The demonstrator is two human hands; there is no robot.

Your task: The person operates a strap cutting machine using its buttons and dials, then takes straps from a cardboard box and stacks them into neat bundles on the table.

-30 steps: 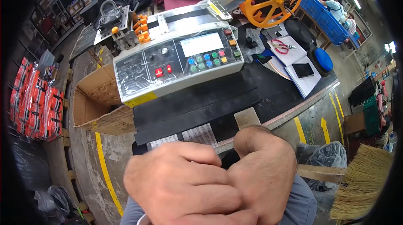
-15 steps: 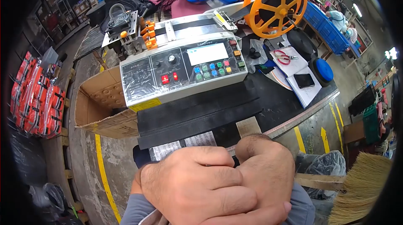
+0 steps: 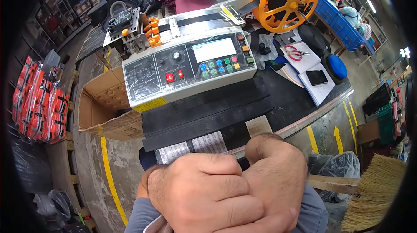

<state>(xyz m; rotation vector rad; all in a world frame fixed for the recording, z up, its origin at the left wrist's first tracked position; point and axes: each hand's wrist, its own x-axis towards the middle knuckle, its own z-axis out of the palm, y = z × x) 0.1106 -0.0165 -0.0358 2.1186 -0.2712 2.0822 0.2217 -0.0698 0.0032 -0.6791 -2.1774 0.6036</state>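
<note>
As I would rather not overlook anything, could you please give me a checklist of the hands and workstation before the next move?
1. Hands clear of the machine: ok; the left hand lies over the right hand, both apart from the control panel.
2. Hands free of objects: cannot tell; the palms are hidden.
3. Strap laid in: ok; the black strap runs from the orange reel onto the machine bed.
4. Screen lit: ok.
5. Screen message right: cannot tell; the text is too small.
6. Tabletop in front of the panel bare: not ok; black strips lie there.
</note>
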